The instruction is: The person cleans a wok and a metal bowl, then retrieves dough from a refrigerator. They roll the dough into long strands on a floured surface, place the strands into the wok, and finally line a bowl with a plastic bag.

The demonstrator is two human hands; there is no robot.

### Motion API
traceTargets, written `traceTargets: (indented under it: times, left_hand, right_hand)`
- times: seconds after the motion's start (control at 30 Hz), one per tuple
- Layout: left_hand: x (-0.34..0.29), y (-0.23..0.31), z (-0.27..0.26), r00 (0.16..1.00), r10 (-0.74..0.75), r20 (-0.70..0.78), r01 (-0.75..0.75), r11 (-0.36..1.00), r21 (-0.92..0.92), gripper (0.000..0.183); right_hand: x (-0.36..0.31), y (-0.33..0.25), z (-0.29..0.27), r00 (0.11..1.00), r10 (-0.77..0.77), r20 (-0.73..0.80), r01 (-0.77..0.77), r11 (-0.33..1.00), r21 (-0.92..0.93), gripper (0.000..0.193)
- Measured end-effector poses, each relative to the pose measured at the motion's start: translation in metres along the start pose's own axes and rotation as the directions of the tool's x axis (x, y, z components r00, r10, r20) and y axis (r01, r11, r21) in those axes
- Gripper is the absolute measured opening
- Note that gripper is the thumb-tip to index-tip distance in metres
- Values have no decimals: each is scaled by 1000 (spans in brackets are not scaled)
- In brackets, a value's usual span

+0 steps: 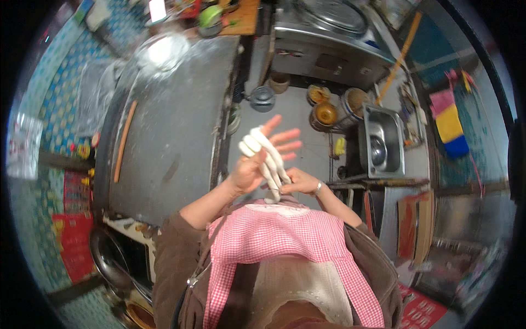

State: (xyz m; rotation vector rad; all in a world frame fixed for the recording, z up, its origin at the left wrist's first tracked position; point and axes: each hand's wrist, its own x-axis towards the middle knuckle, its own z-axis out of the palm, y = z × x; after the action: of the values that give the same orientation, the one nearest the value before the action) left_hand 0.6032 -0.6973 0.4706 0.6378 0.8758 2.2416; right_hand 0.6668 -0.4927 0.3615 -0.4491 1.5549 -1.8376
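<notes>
Thick strands of smooth white dough rope [268, 159] hang in loops over my left hand [246, 174], held in front of my apron. The thumb crosses the loops while the other fingers stretch out and spread beyond them. Lower down, the fingers of my right hand [299, 182] close on the bottom of the strands. Its fingertips are partly hidden by the dough. I wear a pink checked apron [285, 233], and part of the dough hangs just in front of its top edge.
To my left lies a grey worktop [175, 126] with a wooden rolling pin [125, 141] and a plastic bag of white powder [161, 52]. A kettle [262, 100] and several pots stand on the floor ahead. A steel sink [395, 156] is at right; a steel stove [329, 63] stands beyond.
</notes>
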Motion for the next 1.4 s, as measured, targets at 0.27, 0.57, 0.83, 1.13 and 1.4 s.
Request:
traceTargets:
  times: [0.27,0.57,0.83,1.13,1.4]
  left_hand:
    - [-58,83,-137,610,637,-471,-155,679,717,90]
    - [-122,67,-233,311,-12,-950,808,531,257,66]
    - [-143,36,-217,-20,641,-767,829,440,346,75]
    - [-164,60,-259,107,757,-645,978,37,206,71]
    - [-177,30,-256,166,672,-721,929,139,343,35]
  right_hand:
    - [235,-72,-71,867,299,399,-321,947,-11,37]
    - [486,-151,-158,955,-178,238,286,335,-898,39]
    - [634,-76,-59,818,-142,558,575,253,-778,33]
    - [788,-7,65,668,-292,685,640,-244,-729,59]
    - [787,-26,64,597,-109,795,802,105,-588,31]
